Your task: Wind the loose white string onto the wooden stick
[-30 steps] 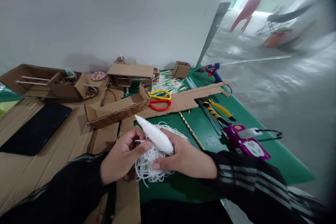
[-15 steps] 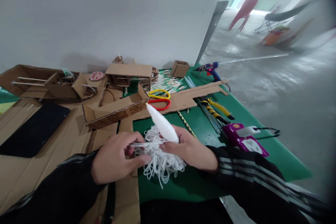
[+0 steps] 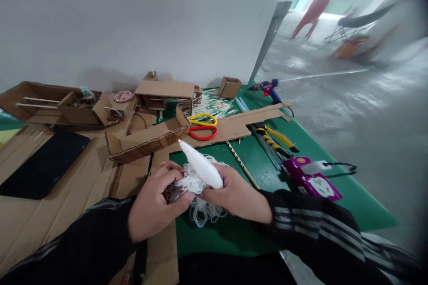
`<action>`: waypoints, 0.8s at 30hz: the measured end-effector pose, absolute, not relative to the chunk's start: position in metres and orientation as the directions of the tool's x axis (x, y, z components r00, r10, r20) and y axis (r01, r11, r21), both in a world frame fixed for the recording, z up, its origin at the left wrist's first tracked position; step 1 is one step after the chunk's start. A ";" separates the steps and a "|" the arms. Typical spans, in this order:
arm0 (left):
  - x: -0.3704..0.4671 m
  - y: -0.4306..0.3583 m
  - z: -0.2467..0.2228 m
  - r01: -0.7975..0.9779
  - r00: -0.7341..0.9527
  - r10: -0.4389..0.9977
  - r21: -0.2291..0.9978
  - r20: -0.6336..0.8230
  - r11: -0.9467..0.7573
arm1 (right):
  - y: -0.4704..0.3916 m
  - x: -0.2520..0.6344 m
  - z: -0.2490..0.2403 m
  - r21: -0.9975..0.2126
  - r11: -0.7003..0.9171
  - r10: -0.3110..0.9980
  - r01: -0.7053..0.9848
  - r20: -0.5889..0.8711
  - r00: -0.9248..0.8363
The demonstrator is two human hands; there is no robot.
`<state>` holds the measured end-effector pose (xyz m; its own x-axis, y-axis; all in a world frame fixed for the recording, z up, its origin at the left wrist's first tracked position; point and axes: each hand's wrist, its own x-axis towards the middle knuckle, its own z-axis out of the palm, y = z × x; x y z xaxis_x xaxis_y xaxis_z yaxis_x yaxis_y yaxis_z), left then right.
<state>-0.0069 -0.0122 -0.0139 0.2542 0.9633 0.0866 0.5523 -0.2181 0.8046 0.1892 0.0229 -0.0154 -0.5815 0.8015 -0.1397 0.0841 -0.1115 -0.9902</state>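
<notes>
A tangled bundle of white cord [image 3: 205, 211] hangs between my two hands over the green table. My left hand [image 3: 158, 202] is closed on the left part of the cord, thumb and fingers pinching it. In my right hand [image 3: 236, 193] is a white thread-wound cone [image 3: 202, 167], its narrow tip pointing up and to the left. The right thumb also presses on the cord beside the cone's thick end. Some strands are hidden behind my fingers.
Scissors with yellow and red handles [image 3: 203, 132] lie beyond my hands, by an open cardboard tray [image 3: 147, 144]. Pliers [image 3: 276, 138], a purple power socket [image 3: 310, 178] and a glue gun [image 3: 267, 89] are at right. A black tablet [image 3: 43, 164] rests on cardboard at left.
My left hand has moved right, closer to my right hand, and the stretched strands are now bunched. The cone and my right hand have shifted slightly left and down.
</notes>
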 end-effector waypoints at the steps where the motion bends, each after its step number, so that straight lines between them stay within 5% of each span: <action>1: -0.007 -0.013 -0.013 0.516 0.261 0.962 0.831 0.079 -0.208 | 0.023 0.189 -0.015 -0.989 -0.102 0.813 0.107 -0.145 -0.563; 13: -0.015 -0.012 -0.012 0.064 0.297 0.952 0.996 -0.074 0.057 | 0.029 0.200 -0.007 -0.948 -0.232 0.779 0.220 -0.316 -0.542; 20: -0.004 -0.017 -0.021 0.260 0.218 0.975 0.965 -0.043 -0.016 | 0.021 0.190 -0.009 -0.972 -0.176 0.733 0.154 -0.234 -0.639; 24: -0.006 -0.014 -0.018 0.316 0.326 0.936 0.949 -0.134 0.026 | 0.023 0.191 -0.013 -0.975 -0.095 0.751 0.200 -0.202 -0.628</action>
<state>-0.0059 -0.0145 -0.0184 0.3258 0.9359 -0.1338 0.3155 0.0257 0.9486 0.1907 0.0226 -0.0126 -0.6285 0.7511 -0.2022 0.2000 -0.0952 -0.9752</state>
